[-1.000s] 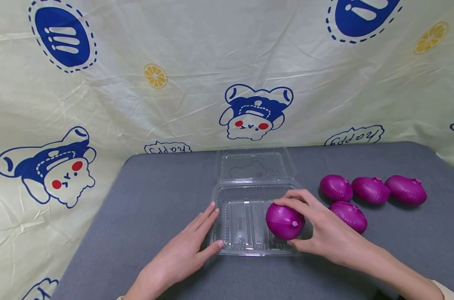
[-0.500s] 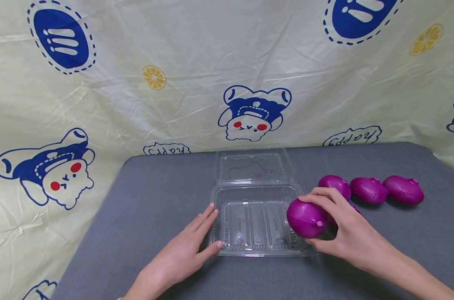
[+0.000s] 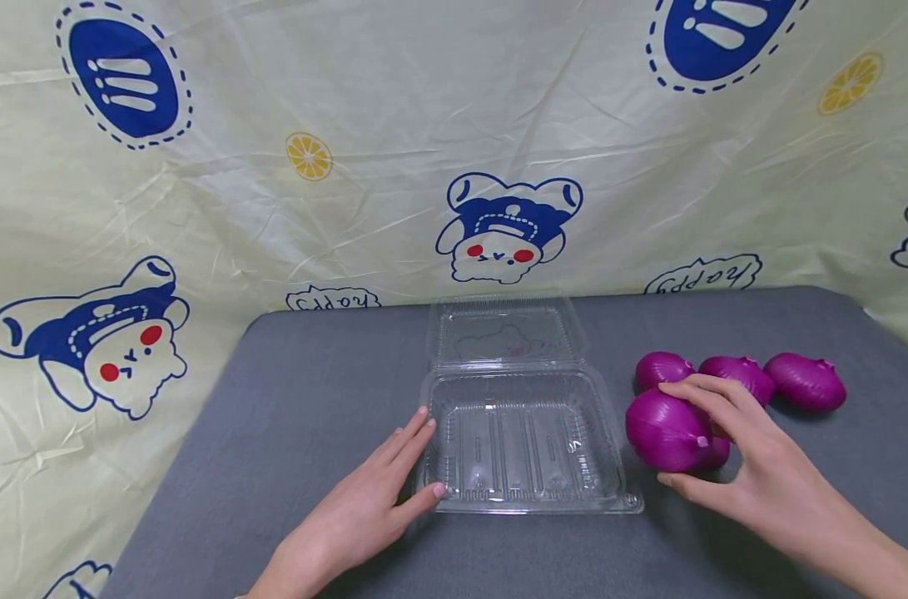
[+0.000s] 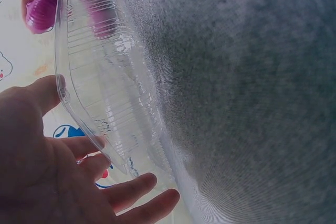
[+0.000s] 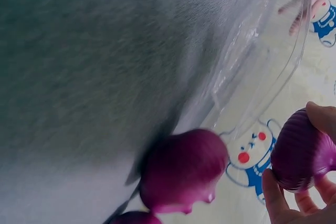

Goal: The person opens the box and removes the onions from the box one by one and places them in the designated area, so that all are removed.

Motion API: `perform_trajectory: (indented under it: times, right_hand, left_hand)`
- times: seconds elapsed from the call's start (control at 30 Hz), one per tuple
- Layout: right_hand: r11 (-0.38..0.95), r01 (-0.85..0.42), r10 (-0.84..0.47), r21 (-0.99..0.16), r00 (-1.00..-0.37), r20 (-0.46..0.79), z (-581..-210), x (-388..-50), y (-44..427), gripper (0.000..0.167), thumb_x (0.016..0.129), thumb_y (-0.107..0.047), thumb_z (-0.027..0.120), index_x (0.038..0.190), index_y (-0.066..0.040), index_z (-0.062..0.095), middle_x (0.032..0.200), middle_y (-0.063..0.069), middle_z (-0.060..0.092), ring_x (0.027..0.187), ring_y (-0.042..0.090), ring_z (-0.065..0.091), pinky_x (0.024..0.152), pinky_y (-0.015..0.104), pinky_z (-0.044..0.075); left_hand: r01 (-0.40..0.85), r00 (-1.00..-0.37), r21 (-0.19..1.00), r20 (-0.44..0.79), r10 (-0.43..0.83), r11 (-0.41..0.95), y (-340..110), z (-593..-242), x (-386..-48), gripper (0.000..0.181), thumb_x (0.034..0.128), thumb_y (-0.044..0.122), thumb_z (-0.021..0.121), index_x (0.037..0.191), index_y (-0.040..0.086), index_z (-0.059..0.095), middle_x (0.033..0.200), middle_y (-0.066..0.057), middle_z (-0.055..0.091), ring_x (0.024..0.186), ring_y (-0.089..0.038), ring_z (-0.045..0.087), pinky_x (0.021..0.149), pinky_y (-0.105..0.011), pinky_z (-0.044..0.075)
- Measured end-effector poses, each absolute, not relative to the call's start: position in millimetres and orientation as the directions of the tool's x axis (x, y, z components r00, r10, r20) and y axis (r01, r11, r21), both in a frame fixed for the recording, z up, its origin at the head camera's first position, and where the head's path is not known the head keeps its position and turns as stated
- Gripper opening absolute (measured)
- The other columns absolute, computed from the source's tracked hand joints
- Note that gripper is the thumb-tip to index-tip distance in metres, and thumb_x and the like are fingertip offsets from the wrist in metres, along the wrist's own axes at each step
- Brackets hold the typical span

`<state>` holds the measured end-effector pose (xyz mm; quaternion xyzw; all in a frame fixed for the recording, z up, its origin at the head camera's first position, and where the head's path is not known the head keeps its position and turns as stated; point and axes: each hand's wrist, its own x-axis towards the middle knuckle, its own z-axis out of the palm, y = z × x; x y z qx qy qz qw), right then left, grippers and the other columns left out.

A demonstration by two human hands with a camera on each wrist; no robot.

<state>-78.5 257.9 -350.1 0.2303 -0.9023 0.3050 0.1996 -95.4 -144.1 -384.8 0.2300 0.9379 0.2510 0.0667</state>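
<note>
My right hand (image 3: 761,474) pinches a purple onion (image 3: 662,428) between thumb and fingers, just right of a clear plastic clamshell box (image 3: 524,506). In the right wrist view this onion (image 5: 296,153) is held up off the table. Behind it, another onion (image 3: 717,454) is mostly hidden. My left hand (image 3: 367,495) has its fingers nearly straight against the box's left rim. The left wrist view shows the thumb and fingertips touching that rim (image 4: 62,82). The box stands with its lid (image 3: 508,333) folded back, and no onion lies inside.
Three more purple onions line up at the back right: one on the left (image 3: 657,371), one in the middle (image 3: 734,378) and one on the right (image 3: 807,383). A grey cloth covers the table (image 3: 319,374). A printed curtain (image 3: 379,216) hangs behind it.
My right hand has carried the onion to the right, from over the box to beside the onions. It now covers most of the front onion. The left hand stays at the box rim.
</note>
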Motion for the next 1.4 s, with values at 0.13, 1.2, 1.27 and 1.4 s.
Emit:
perform_trajectory:
  times: [0.13,1.2,1.27,1.4]
  right_hand:
    - [0.734,-0.516,-0.281,-0.441,-0.823,0.494,-349.3,-75.5,268.8,0.098,0.051,-0.007,0.097,0.139,-0.014,0.054,0.135,0.001,0.046,0.123,0.002,0.037,0.087,0.002,0.035]
    - [0.808,-0.195,-0.031,-0.555,-0.956,0.291,-386.8,-76.8,352.9,0.094,0.068,-0.017,0.092,0.146,-0.005,0.04,0.132,0.028,0.042,0.1,-0.01,0.032,0.066,0.0,0.035]
    - [0.818,-0.158,-0.011,-0.553,-0.966,0.259,-391.0,-78.1,357.0,0.094,0.069,-0.019,0.091,0.145,-0.003,0.039,0.13,0.03,0.042,0.106,0.004,0.04,0.064,0.001,0.035]
    - [0.843,-0.099,0.008,-0.529,-0.981,0.195,-398.6,-82.2,364.6,0.095,0.07,-0.025,0.091,0.143,0.002,0.037,0.126,0.033,0.045,0.104,0.038,0.044,0.06,0.005,0.037]
  left_hand:
    - [0.401,-0.885,0.5,-0.007,0.466,0.768,-144.6,-384.8,-95.5,0.074,0.0965,0.061,0.046,0.158,0.028,0.022,0.162,0.015,0.011,0.145,-0.026,0.024,0.111,-0.047,0.029]
    - [0.393,-0.888,0.504,-0.01,0.46,0.769,-144.0,-385.5,-95.4,0.074,0.0965,0.058,0.049,0.157,0.024,0.025,0.162,0.016,0.011,0.145,-0.025,0.024,0.111,-0.047,0.028]
    - [0.394,-0.888,0.503,-0.009,0.46,0.769,-143.8,-385.6,-95.5,0.073,0.0967,0.057,0.05,0.157,0.024,0.025,0.162,0.016,0.012,0.145,-0.025,0.024,0.111,-0.047,0.028]
    - [0.396,-0.887,0.504,-0.007,0.463,0.768,-143.8,-385.7,-95.8,0.073,0.097,0.057,0.05,0.157,0.024,0.025,0.162,0.015,0.012,0.145,-0.025,0.024,0.111,-0.047,0.028]
